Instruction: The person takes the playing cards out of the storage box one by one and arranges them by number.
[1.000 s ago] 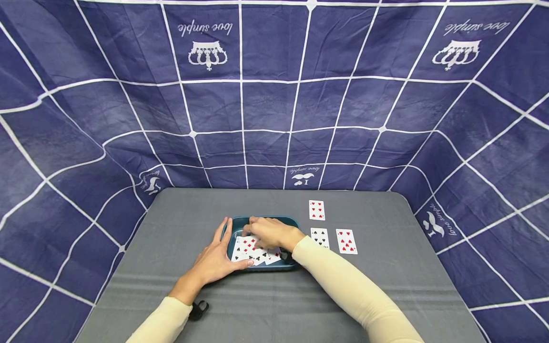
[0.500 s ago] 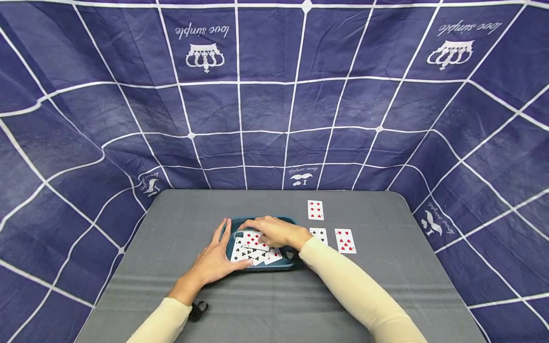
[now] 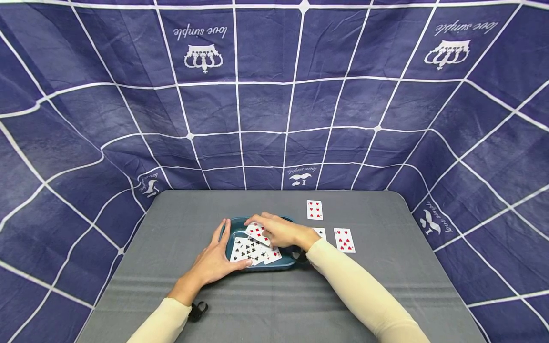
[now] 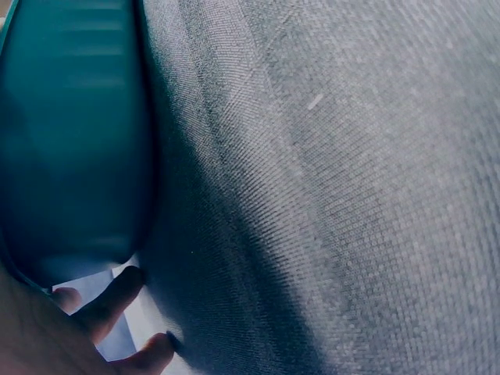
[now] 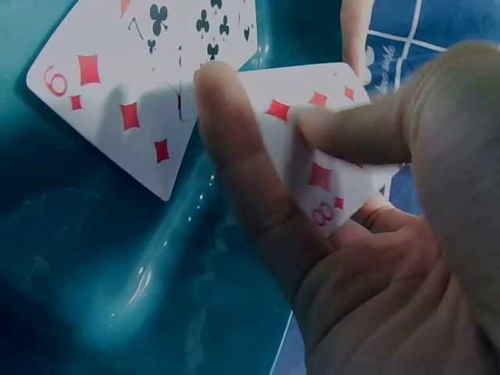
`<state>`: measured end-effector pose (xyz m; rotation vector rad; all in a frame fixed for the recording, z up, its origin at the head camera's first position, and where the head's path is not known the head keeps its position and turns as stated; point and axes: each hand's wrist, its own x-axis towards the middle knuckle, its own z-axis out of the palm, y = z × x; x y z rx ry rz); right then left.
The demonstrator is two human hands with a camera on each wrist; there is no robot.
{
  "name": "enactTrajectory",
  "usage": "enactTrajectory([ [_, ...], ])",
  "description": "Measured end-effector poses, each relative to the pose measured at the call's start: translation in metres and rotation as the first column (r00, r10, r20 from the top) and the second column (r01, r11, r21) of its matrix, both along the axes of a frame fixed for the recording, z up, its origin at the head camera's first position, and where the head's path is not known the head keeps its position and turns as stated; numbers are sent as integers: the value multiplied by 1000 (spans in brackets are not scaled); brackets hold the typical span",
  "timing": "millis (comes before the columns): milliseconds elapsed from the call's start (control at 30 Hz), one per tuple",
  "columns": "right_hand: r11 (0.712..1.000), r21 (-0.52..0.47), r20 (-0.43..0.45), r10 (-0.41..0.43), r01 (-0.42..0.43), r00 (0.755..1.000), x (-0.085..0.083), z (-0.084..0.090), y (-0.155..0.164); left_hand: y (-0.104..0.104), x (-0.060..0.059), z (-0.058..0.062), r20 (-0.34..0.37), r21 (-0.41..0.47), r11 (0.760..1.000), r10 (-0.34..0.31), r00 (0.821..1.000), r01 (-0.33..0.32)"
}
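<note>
A teal tray [image 3: 286, 261] sits mid-table with several face-up cards [image 3: 250, 253] fanned inside, a six of diamonds [image 5: 117, 101] and a seven of clubs [image 5: 195, 23] among them. My right hand [image 3: 262, 227] hovers over the tray and pinches an eight of diamonds [image 3: 258, 233] between thumb and fingers, lifted clear of the pile; the right wrist view shows this card [image 5: 312, 148] close up. My left hand [image 3: 219, 251] braces the tray's left near corner, fingers straight along the rim, thumb along the near edge. In the left wrist view, fingertips [image 4: 113, 301] lie beside the tray wall [image 4: 70, 141].
Three face-up cards lie on the grey tablecloth [image 3: 364, 286] right of the tray: a hearts card [image 3: 314, 209] at the back, a clubs card [image 3: 320, 232] partly behind my right wrist, another hearts card [image 3: 344, 239]. Blue grid-patterned cloth [image 3: 274, 95] walls the table.
My right hand has picked the eight of diamonds off the pile and raised it, drawing slightly right. The left hand and tray have stayed put.
</note>
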<state>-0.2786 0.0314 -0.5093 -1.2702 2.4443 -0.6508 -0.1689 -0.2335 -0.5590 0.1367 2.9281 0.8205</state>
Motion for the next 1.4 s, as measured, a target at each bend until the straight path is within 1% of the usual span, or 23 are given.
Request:
enactTrajectory([
  [100, 1000, -29, -7, -10, 10, 1000, 1, 0, 5, 0, 0, 1, 2, -4, 1000, 0, 1000, 0],
  [267, 996, -83, -50, -34, 30, 998, 0, 1, 14, 1, 0, 3, 8, -8, 1000, -1, 1000, 1],
  [433, 988, -141, -51, -63, 55, 997, 0, 4, 21, 2, 0, 4, 13, -7, 1000, 2, 1000, -2],
  [633, 981, -178, -52, -92, 82, 994, 0, 7, 31, 2, -1, 3, 12, -3, 1000, 4, 1000, -4],
  [800, 975, -202, -70, -113, 97, 991, -1, 6, 39, 2, -1, 2, 4, -4, 1000, 4, 1000, -4],
  [1100, 964, -217, -54, -166, 151, 985, 0, 10, 54, 1, 0, -1, 0, -7, 1000, -1, 1000, 1],
  [1400, 950, -224, -93, -242, 216, 966, 0, 11, 69, 1, -1, -1, 5, -12, 1000, 2, 1000, -2],
])
